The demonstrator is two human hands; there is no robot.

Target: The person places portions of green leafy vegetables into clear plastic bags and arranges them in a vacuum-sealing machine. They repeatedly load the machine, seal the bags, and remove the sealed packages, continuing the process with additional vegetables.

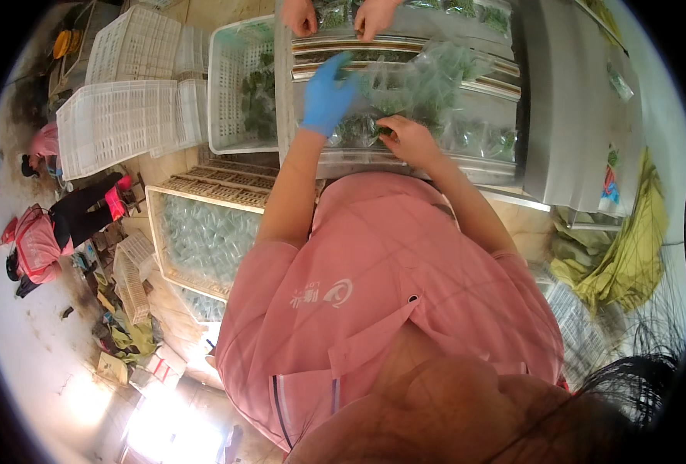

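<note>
Pinching greens in the right hand; gloved left hand, fingers spread, steadies a far bag for filling.

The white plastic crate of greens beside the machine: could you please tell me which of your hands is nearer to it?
Left. The blue-gloved left hand is raised just right of the white crate. The bare right hand is farther right, resting on the clear bags of greens on the machine.
</note>
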